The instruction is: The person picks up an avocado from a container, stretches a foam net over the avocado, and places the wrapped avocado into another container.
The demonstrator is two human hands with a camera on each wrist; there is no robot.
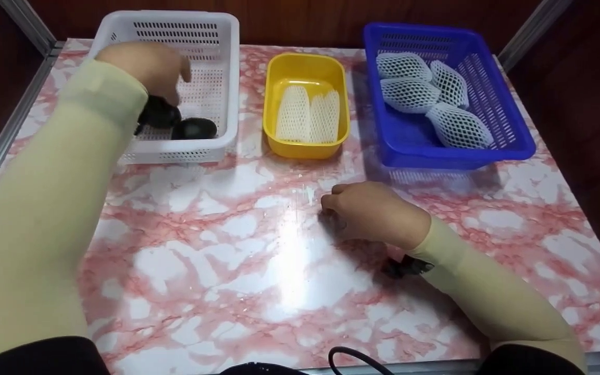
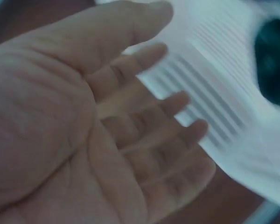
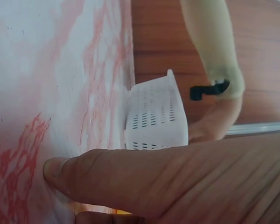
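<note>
My left hand [image 1: 149,67] reaches over the white basket [image 1: 231,78], its fingers relaxed and slightly bent with nothing in them. In the left wrist view the palm of the left hand [image 2: 112,121] faces the camera, above the slotted basket wall. A dark, smooth, rounded fruit [image 1: 194,128] lies in the basket's near end; its kind is unclear. Another dark shape beside it is partly covered by my left wrist. On the table, my right hand [image 1: 375,213] rests with loosely bent fingers, holding nothing; its thumb [image 3: 93,170] touches the tabletop.
A yellow tub [image 1: 305,151] in the middle holds white foam net sleeves [image 1: 294,114]. At the right, a blue basket [image 1: 456,159] contains several net-wrapped pieces [image 1: 409,95]. The marbled tabletop [image 1: 201,260] spreads in front. A black cable [image 1: 357,354] loops at the near edge.
</note>
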